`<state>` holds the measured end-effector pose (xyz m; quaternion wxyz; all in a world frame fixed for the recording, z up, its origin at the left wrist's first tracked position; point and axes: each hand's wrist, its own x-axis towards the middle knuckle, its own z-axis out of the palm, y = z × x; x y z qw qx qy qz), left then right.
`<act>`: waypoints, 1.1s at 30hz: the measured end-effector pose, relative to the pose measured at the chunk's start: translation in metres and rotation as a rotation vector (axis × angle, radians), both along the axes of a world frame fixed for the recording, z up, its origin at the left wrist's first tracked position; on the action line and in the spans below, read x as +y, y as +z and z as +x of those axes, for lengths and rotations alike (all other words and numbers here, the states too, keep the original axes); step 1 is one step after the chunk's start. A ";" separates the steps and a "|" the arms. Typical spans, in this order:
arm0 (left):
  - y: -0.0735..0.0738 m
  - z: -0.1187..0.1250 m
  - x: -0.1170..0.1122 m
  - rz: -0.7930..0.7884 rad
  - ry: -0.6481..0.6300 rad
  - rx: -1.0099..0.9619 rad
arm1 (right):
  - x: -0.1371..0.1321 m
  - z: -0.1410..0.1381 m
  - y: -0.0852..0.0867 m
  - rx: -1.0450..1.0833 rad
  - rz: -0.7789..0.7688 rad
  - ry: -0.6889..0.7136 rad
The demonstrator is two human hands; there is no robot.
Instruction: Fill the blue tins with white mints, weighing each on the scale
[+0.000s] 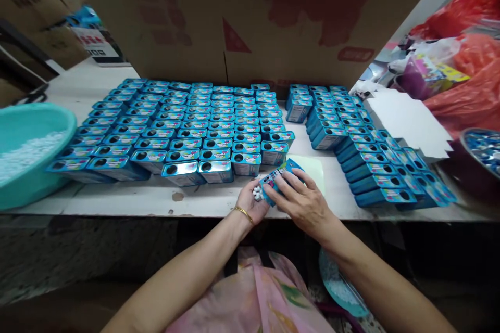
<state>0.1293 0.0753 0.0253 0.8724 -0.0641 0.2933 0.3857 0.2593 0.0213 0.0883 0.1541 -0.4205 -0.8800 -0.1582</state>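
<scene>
My left hand (252, 202) is cupped palm up at the table's front edge and holds a small heap of white pellets (257, 193). A gold bracelet sits on that wrist. My right hand (300, 199) grips a small blue tin (279, 176), tilted with its end close against the pellets. Just beyond my hands, a large block of the same blue tins (183, 125) stands in rows, each with a round hole in its top.
More blue tins (363, 145) lie stacked at the right. A teal basin (27, 151) of white pellets sits at far left. A cardboard wall (242, 15) closes the back. White card (406, 119), red bags (469, 88) and a bowl of lids (484, 151) are at right.
</scene>
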 end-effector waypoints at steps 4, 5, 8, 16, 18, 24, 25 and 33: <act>-0.006 0.000 0.002 -0.016 0.036 0.014 | 0.004 0.008 -0.002 0.040 -0.015 -0.029; -0.007 0.000 0.003 -0.018 0.051 0.017 | 0.006 0.011 -0.003 0.065 -0.028 -0.057; -0.009 0.001 0.004 -0.017 0.077 0.023 | 0.008 0.020 -0.008 0.137 -0.083 -0.168; -0.005 0.008 0.004 0.002 0.028 -0.001 | 0.002 0.020 -0.011 0.155 -0.061 -0.129; -0.006 0.009 0.004 0.003 0.035 0.007 | 0.003 0.024 -0.011 0.231 -0.096 -0.163; -0.008 0.001 0.005 -0.005 0.025 0.034 | 0.016 0.056 -0.030 0.870 -0.240 -0.309; -0.008 -0.001 0.005 -0.007 0.015 0.038 | 0.018 0.062 -0.035 0.979 -0.268 -0.318; -0.002 -0.025 -0.006 0.004 -0.027 0.159 | 0.033 0.088 -0.071 1.428 -0.354 -0.358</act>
